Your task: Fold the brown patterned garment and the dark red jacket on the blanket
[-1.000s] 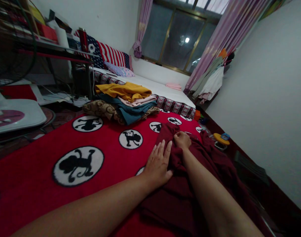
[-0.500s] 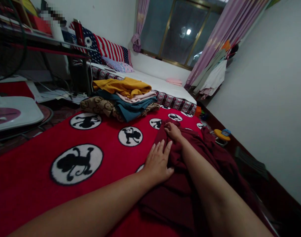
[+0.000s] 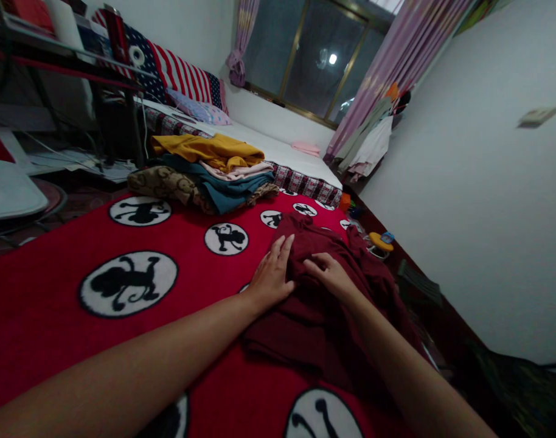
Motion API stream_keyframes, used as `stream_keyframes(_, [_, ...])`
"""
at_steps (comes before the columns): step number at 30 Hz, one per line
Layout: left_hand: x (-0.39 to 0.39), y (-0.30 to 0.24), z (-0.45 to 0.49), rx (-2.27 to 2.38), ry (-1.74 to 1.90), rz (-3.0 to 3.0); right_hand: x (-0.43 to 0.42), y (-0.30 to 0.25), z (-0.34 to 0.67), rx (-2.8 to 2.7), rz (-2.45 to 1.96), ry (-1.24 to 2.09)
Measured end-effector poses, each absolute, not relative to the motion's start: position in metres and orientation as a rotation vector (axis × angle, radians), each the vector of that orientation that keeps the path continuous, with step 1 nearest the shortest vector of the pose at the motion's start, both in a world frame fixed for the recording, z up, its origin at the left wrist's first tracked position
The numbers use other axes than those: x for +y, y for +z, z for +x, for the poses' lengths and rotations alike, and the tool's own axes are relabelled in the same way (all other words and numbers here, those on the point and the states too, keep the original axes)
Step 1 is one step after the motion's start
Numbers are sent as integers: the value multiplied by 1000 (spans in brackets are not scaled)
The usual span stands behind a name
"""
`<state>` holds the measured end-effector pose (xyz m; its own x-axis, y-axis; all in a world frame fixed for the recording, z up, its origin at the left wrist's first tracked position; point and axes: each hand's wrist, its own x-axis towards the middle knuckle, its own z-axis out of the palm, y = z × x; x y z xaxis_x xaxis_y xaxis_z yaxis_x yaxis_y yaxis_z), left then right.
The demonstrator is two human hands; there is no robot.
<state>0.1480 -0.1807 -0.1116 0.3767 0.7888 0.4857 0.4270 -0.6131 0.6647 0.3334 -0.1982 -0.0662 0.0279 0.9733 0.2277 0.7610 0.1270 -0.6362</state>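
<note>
A maroon garment (image 3: pixel 305 328) lies partly rumpled on the red blanket (image 3: pixel 45 280), which has white circles with black monkey figures. My left hand (image 3: pixel 272 274) rests with fingers stretched along the garment's left edge, palm down. To its right, my right hand (image 3: pixel 331 277) is over the bunched cloth, thumb and fingers apart and slightly bent; nothing is visibly gripped. Which kind of garment it is, I cannot tell. Beyond the hands sits a pile of clothes, with a mustard-yellow garment (image 3: pixel 209 149) on top and a teal one (image 3: pixel 223 191) beneath.
A bed with a white sheet (image 3: pixel 269 143) stands below the window, holding a flag-patterned cushion (image 3: pixel 182 73). At left are a cluttered desk (image 3: pixel 72 64) and a white chair seat (image 3: pixel 13 191). A yellow stool (image 3: pixel 381 242) is near the right wall; clothes (image 3: pixel 373 146) hang by the curtain.
My right hand has drawn back from the garment's far part and its fingers have spread. My left hand stays flat at the left edge. The view has turned slightly right.
</note>
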Motion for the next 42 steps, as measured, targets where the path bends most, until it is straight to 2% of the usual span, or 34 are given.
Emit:
stream_keyframes(4, [-179,-112,147,1044,1184,2148,-220,-69,322,-1808,-1538,305])
stream_keyframes(14, [-175,-110,144,1153,1205,2046,-249,-48,314,-1657,-1219,611])
stream_keyframes(18, [-175,-111,143,1181,1266,1991,-215,-46,334,-1504,-1282,435])
stream_keyframes(23, [-175,-111,143,1345,1124,1994,-189,-79,372,-1130,-1587,277])
stream_keyframes(31, [-173,-111,142,1044,1308,2196,-220,-77,344,-1536,-1506,251])
stream_keyframes(35, [-178,-105,140,1090,1435,2327,-214,-88,355,-1521,-1591,20])
stream_keyframes(37, [-181,-103,141,1009,1343,2476,-211,-98,363,-1523,-1780,-37])
stream_keyframes(39, [-183,-104,142,823,1072,2651,-211,-105,366,-1537,-1891,-43])
stream_keyframes(42, [-184,-111,146,718,698,2777,-213,-106,367,-1553,-1848,-11])
